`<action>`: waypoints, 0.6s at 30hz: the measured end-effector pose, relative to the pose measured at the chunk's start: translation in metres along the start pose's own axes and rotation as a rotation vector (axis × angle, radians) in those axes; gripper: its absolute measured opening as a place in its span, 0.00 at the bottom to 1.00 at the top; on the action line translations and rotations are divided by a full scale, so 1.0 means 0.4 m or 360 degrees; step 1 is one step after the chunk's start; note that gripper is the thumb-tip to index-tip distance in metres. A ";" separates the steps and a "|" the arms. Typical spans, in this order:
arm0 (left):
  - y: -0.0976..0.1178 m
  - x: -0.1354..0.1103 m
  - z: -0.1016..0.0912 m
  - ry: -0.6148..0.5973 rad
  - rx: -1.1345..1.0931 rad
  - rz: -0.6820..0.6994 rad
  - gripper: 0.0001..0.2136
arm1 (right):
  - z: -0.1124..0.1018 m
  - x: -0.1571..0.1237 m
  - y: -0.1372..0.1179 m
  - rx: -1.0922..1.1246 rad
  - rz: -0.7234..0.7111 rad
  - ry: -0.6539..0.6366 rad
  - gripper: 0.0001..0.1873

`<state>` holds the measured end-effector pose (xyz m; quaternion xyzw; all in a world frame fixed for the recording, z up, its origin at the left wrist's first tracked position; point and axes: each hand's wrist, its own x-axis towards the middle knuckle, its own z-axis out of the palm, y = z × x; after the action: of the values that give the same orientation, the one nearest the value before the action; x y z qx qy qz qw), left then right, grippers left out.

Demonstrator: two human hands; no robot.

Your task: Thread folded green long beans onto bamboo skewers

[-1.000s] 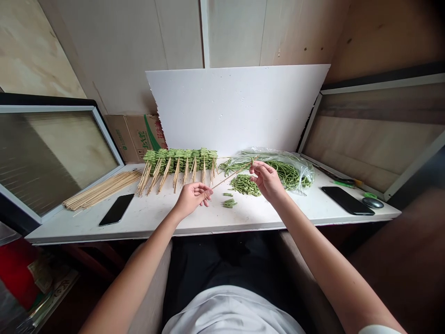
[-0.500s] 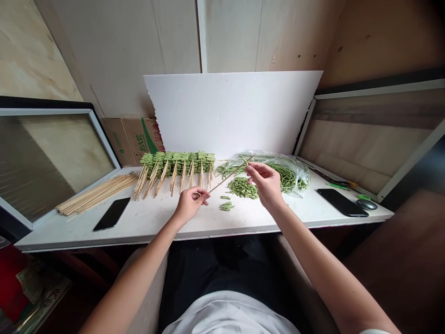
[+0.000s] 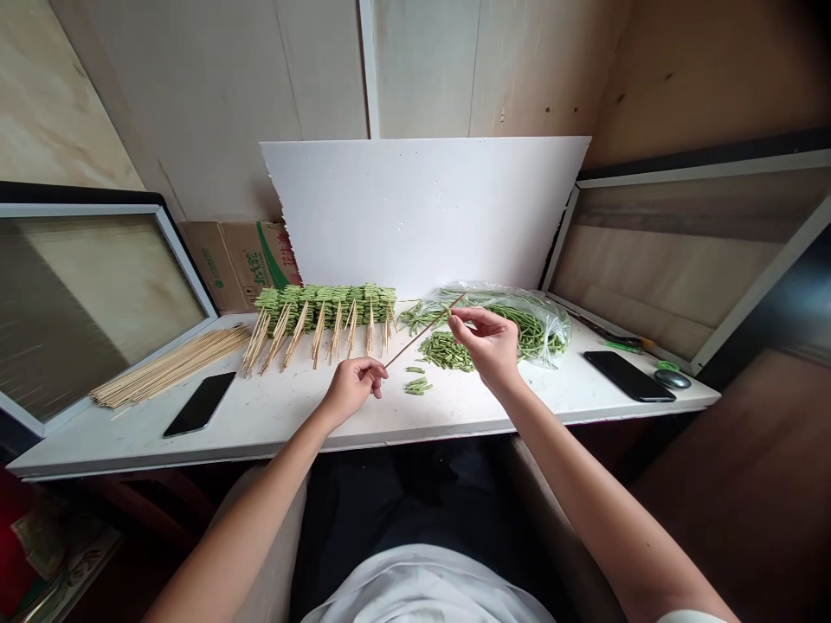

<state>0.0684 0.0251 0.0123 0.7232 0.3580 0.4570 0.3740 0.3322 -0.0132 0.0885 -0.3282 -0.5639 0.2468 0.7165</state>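
My left hand pinches the lower end of a thin bamboo skewer, which slants up and away to the right. My right hand grips the skewer's upper part, where a small green piece shows between the fingers. Just beyond that hand lies a heap of cut green bean pieces, with a few loose pieces nearer me. A clear plastic bag of long green beans lies to the right. Left of my hands stands a row of beans threaded on skewers.
A bundle of bare skewers and a black phone lie on the white table at left. Another phone, scissors and a small dark object lie at right. A white foam board stands behind.
The whole view has drifted slightly left and down with my head. Both hands stay on the skewer, which has shifted left with them.
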 end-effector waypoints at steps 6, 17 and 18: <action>0.011 0.001 0.002 -0.0139 -0.0074 -0.0052 0.19 | -0.010 0.010 0.014 -0.0072 0.0036 -0.0021 0.16; 0.019 0.001 -0.014 0.0062 -0.0039 -0.0035 0.18 | -0.024 0.032 0.048 -0.0097 0.0191 0.0186 0.16; 0.019 0.000 -0.016 0.0046 -0.0014 -0.0023 0.18 | -0.025 0.033 0.052 -0.0099 0.0189 0.0174 0.16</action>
<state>0.0639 0.0231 0.0207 0.7123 0.3665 0.4664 0.3753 0.3456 0.0081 0.0801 -0.3963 -0.5108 0.2530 0.7197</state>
